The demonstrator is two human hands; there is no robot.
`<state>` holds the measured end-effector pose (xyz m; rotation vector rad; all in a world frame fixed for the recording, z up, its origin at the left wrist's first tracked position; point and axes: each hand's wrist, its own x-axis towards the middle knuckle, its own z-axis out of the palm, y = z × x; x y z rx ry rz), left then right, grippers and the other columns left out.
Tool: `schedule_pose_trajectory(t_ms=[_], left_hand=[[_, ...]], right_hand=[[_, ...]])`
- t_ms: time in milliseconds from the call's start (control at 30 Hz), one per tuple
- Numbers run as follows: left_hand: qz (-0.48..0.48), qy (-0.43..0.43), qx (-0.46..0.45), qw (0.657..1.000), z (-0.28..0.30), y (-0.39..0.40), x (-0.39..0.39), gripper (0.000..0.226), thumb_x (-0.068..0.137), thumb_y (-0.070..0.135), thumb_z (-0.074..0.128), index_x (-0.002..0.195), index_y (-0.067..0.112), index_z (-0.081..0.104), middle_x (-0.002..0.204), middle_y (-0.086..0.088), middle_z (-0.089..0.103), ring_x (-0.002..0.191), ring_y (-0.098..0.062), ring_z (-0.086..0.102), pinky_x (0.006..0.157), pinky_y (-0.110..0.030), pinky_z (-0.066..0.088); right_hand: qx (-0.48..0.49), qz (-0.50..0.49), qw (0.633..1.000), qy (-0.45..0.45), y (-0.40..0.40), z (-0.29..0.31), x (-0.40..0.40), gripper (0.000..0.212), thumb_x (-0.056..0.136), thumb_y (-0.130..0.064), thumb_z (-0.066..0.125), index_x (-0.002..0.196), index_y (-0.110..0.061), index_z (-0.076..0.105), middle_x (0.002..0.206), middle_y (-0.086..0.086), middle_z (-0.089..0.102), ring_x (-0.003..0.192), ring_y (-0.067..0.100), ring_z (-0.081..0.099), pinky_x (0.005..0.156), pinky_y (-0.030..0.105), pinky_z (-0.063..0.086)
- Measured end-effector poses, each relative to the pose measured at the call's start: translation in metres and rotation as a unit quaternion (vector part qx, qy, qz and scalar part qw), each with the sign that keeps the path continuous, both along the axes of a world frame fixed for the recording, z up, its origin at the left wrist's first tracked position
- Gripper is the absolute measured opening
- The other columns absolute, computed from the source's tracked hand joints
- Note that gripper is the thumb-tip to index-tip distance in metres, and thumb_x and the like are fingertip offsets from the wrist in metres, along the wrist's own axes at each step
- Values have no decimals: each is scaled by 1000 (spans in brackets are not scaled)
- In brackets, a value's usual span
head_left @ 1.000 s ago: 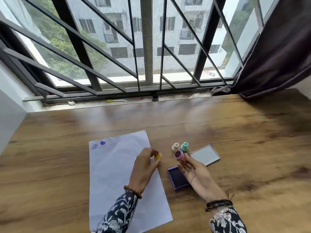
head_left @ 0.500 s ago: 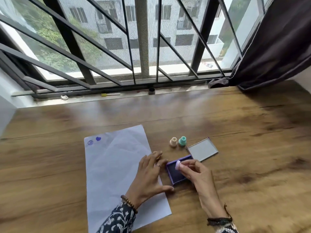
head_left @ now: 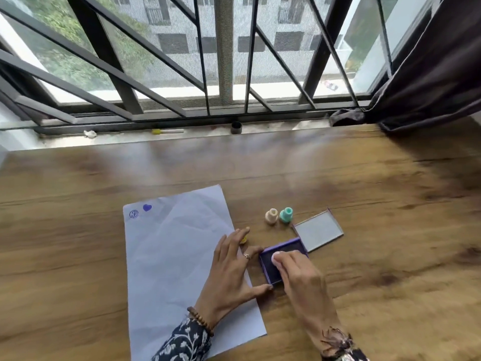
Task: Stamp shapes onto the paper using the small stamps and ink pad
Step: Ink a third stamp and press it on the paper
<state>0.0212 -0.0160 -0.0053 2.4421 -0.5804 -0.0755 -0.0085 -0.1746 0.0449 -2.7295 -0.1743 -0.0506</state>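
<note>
A white sheet of paper (head_left: 177,256) lies on the wooden table with a round stamp print and a purple heart print (head_left: 147,207) at its top left corner. Right of the paper sits the open purple ink pad (head_left: 270,269). My right hand (head_left: 299,277) is shut on a small pink stamp (head_left: 274,257) and holds it down on the pad. My left hand (head_left: 231,269) rests flat with fingers spread, thumb and fingers against the pad's left edge. A yellow stamp (head_left: 244,239) peeks from behind its fingers. A cream stamp (head_left: 271,216) and a teal stamp (head_left: 286,214) stand beyond the pad.
The pad's clear lid (head_left: 318,230) lies just right of the pad. A barred window runs along the table's far edge, with a small black cap (head_left: 236,127) and a yellow-tipped stick (head_left: 168,131) on its sill. A dark curtain (head_left: 429,74) hangs at the far right.
My right hand brought the pink stamp down from the air onto the ink pad. My left hand let go of the yellow stamp and dropped flat beside the pad. The view shifted downward.
</note>
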Motion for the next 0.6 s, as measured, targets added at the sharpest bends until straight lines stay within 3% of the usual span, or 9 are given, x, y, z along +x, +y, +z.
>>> schedule_pose_trajectory(t_ms=[100,167,233,300,467,600], left_hand=[[3,-6,-10,1000,-2,1,1,70,69,67,60,126,29,48,147,7,16,137,-7,3,116,-30,-7],[3,-6,-11,1000,-2,0,2,69,68,66,61,125,28,49,147,4,20,137,-8,5,115,-30,-8],[-2,-8,-9,1000,-2,0,3,69,68,66,60,124,28,49,148,2,23,137,-8,6,115,-30,-8],[-5,-7,-9,1000,-2,0,4,69,68,66,60,124,29,49,148,0,26,136,-8,7,115,-30,-8],[-23,16,11,1000,4,0,1,73,68,72,54,129,33,41,150,4,15,136,-5,0,112,-27,-19],[-15,25,-3,1000,10,17,7,79,70,71,53,136,33,32,148,11,5,138,-6,-1,112,-27,-16]], right_hand=[[-24,0,999,38,2,3,12,13,73,-6,76,79,-14,68,70,1,67,60,15,62,52,23,51],[-36,6,996,76,2,9,24,4,83,-9,66,84,-13,67,82,4,67,72,20,64,61,26,50],[-27,-4,990,137,0,16,40,13,90,-16,54,95,-14,66,97,6,66,90,22,62,74,29,47],[-38,-13,982,184,1,22,52,15,88,-18,55,96,-15,68,100,8,67,95,25,62,78,30,48],[-103,5,974,203,13,21,49,12,90,-12,50,98,-11,59,108,11,60,101,28,58,78,35,46],[-56,-66,978,191,17,27,46,11,89,-15,48,91,-12,59,104,9,58,96,27,56,76,35,44]])
